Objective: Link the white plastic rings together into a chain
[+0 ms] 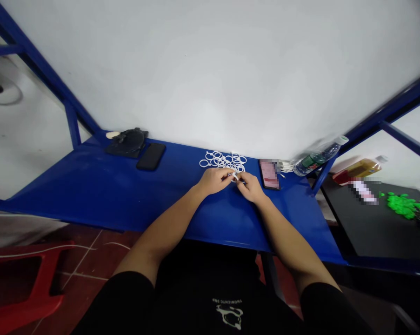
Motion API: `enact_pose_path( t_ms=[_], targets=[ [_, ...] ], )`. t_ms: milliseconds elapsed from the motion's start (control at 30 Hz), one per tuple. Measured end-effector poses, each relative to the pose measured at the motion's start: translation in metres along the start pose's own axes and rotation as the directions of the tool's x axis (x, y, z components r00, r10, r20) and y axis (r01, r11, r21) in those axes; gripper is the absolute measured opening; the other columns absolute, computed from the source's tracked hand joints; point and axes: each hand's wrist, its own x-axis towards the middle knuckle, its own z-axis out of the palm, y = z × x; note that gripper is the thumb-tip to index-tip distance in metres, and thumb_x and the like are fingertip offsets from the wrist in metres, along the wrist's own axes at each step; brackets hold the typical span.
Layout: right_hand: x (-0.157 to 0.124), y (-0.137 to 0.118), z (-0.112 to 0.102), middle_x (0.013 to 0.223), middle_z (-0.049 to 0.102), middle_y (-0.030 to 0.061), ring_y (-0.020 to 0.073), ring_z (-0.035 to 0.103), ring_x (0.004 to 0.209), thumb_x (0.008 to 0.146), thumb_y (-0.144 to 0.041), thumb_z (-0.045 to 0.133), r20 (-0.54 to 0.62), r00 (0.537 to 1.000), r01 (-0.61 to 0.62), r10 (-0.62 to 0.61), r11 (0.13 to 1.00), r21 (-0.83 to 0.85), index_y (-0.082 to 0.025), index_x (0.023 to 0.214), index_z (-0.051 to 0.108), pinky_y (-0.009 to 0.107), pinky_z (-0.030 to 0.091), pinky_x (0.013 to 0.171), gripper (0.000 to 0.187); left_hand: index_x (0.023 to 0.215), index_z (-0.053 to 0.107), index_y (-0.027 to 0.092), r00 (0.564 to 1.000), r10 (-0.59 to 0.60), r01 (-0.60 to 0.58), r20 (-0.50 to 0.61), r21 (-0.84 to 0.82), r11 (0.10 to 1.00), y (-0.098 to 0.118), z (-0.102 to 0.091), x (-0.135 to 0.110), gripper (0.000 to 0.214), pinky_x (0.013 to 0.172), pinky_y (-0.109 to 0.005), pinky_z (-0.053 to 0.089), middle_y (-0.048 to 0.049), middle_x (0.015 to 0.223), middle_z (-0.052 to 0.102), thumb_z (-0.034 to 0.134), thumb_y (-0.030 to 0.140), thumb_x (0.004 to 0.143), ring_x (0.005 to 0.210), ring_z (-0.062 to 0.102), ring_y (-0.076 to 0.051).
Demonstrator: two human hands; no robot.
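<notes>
My left hand (215, 180) and my right hand (250, 186) meet over the blue table (91, 186), fingers pinched together around a small white ring piece (235, 176). Both hands are closed on it. Just behind them, against the white wall, lies a pile of several white plastic rings (223, 160). My forearms reach in from the bottom of the view.
A phone with a lit screen (269, 174) lies right of my hands, a plastic bottle (316, 159) beyond it. A dark phone (151, 156) and a black pouch (128, 142) sit at the back left. Green pieces (405, 204) lie on a black table to the right; a red stool (24, 288) stands at lower left.
</notes>
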Motion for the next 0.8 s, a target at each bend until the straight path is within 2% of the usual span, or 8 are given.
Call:
enact_pose_path(
  t_ms=[133,400,567,800],
  targets=[
    [0.0,-0.001,-0.002,0.081,0.066,0.0043,0.0212,0.061,0.075,0.093,-0.025,0.047,0.02,1.0,-0.008,0.007,1.0,0.021,-0.024,0.084,0.056,0.033,0.047,0.074,0.013,0.11,0.077,0.023,1.0,0.005,-0.005,0.004,0.024,1.0,-0.001,0.001,0.0,0.021,0.074,-0.028,0.051,-0.002,0.082,0.077,0.063,0.026,0.095,0.075,0.069,-0.015],
    [0.0,-0.003,-0.002,0.078,0.063,0.0039,0.0209,0.058,0.072,0.095,-0.026,0.041,0.098,0.995,0.001,-0.004,1.0,0.031,-0.024,0.08,0.053,0.033,0.046,0.072,0.019,0.094,0.075,0.021,1.0,0.018,-0.019,0.01,0.036,0.999,0.002,0.001,0.0,0.012,0.073,-0.028,0.049,-0.0019,0.081,0.073,0.065,0.022,0.087,0.074,0.066,-0.016],
    [0.001,-0.01,-0.003,0.078,0.064,0.0043,0.0207,0.059,0.072,0.1,-0.03,0.039,0.132,0.991,0.026,-0.028,1.0,0.017,-0.023,0.083,0.055,0.032,0.045,0.071,0.024,0.095,0.073,0.022,0.996,0.047,-0.048,0.073,0.013,0.999,0.004,-0.001,-0.001,0.016,0.079,-0.03,0.051,-0.0032,0.092,0.075,0.059,0.019,0.088,0.084,0.067,-0.017],
    [0.003,-0.017,-0.002,0.08,0.066,0.0046,0.0202,0.06,0.073,0.101,-0.029,0.041,0.153,0.987,0.05,-0.049,0.999,-0.003,-0.023,0.085,0.058,0.031,0.044,0.069,0.024,0.086,0.072,0.021,0.99,0.047,-0.051,0.135,0.027,0.998,0.0,0.0,0.001,0.02,0.078,-0.031,0.05,-0.0034,0.088,0.075,0.054,0.015,0.085,0.082,0.067,-0.019]
  ],
)
